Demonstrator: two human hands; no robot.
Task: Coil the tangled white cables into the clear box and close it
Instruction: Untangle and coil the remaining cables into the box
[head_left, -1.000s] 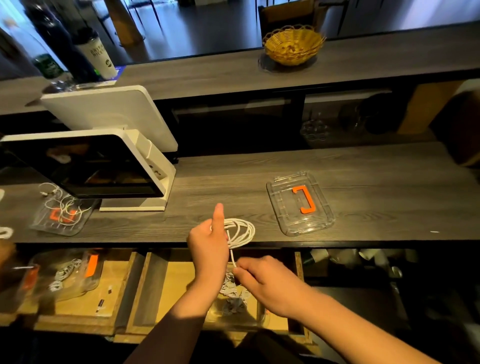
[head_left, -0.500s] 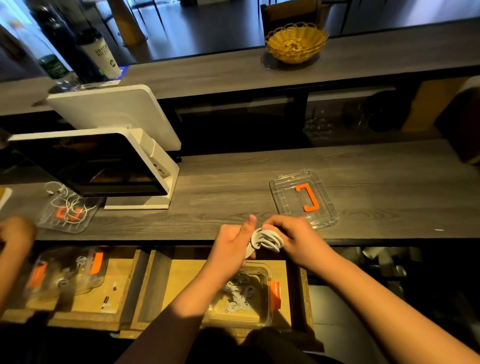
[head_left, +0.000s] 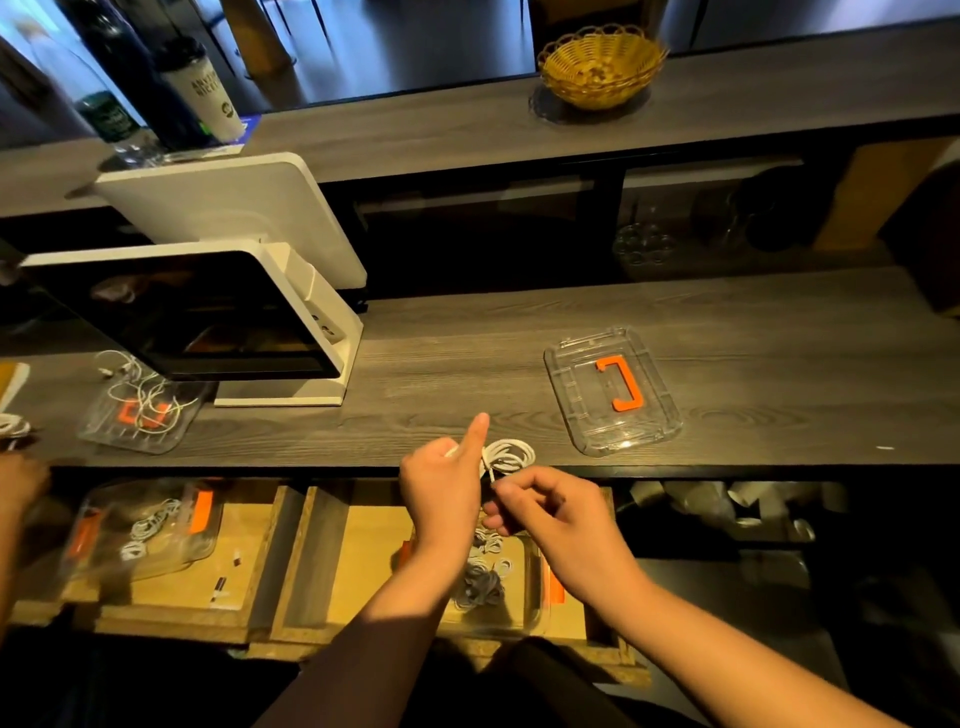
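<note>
Half a second ago both hands bunched the white cable (head_left: 511, 454); now the left hand (head_left: 441, 488) grasps its coil, the right hand (head_left: 545, 512) pinches the tail (winding continues), above the near clear box (head_left: 535, 597).

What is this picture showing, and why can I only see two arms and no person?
The camera sits on the person's head and looks down, so you see only their own arms. There is no machine here, just two bare hands.

The left hand holds a white cable coil at the near edge of the grey counter, with its thumb sticking up. The right hand pinches the cable's loose end in a light grip.

Farther right on the counter lies a clear lid with an orange handle. Below the hands, in a wooden drawer, sits the clear box with more white cables inside. On the left stand a white screen and another clear lid with loose cables on it. A yellow basket sits on the upper shelf.
</note>
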